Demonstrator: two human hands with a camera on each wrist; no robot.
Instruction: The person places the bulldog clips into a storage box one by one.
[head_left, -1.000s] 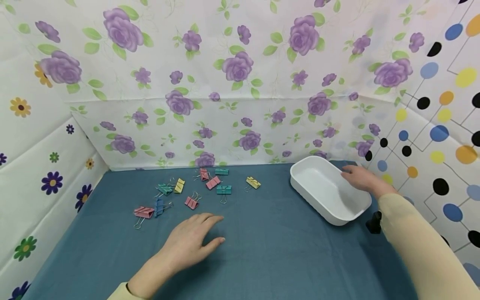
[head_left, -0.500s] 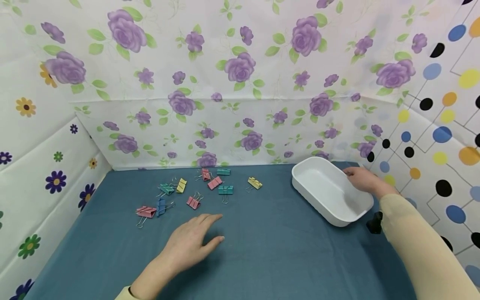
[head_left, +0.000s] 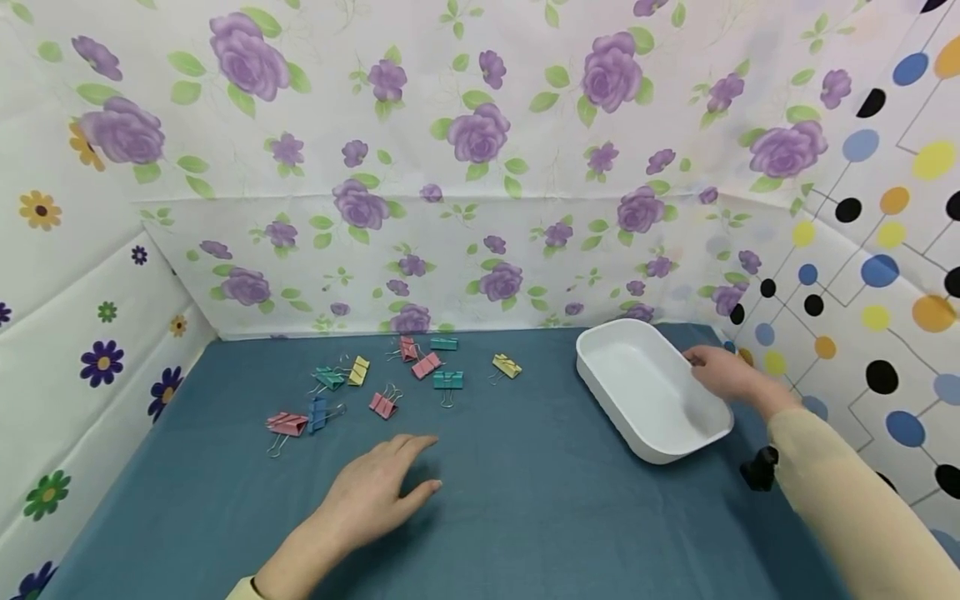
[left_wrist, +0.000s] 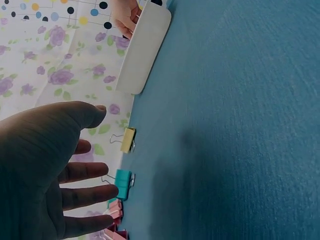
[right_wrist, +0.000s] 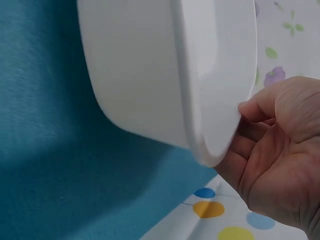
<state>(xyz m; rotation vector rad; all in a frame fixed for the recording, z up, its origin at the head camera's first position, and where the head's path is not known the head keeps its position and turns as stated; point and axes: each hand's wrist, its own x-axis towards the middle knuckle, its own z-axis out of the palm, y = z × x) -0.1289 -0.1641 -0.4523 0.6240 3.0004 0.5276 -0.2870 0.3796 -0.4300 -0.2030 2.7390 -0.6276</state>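
My right hand [head_left: 726, 372] pinches the long right rim of a white rectangular tray [head_left: 611, 392] on the right of the table. In the right wrist view the thumb lies at the rim of the tray [right_wrist: 135, 75] and the fingers curl behind its outer wall. My left hand [head_left: 367, 492] hovers over the table, fingers spread and relaxed, holding nothing. Beyond it lie several binder clips: a pink one [head_left: 383, 406] is nearest, then a teal one [head_left: 447, 380], a yellow one [head_left: 506, 365] and a blue one [head_left: 318, 413]. The left wrist view shows the left palm [left_wrist: 30, 165] with straight fingers.
Blue cloth [head_left: 525, 500] covers the table. At the back left more clips are scattered, among them a large pink one [head_left: 288, 424] and a yellow one [head_left: 358, 371]. A flowered sheet [head_left: 450, 275] rises behind, and a dotted sheet [head_left: 847, 350] stands right beside the right arm.
The right hand has shifted the white tray slightly left and toward me, its fingers now curled on the rim. The left hand has barely moved and the binder clips lie as before.
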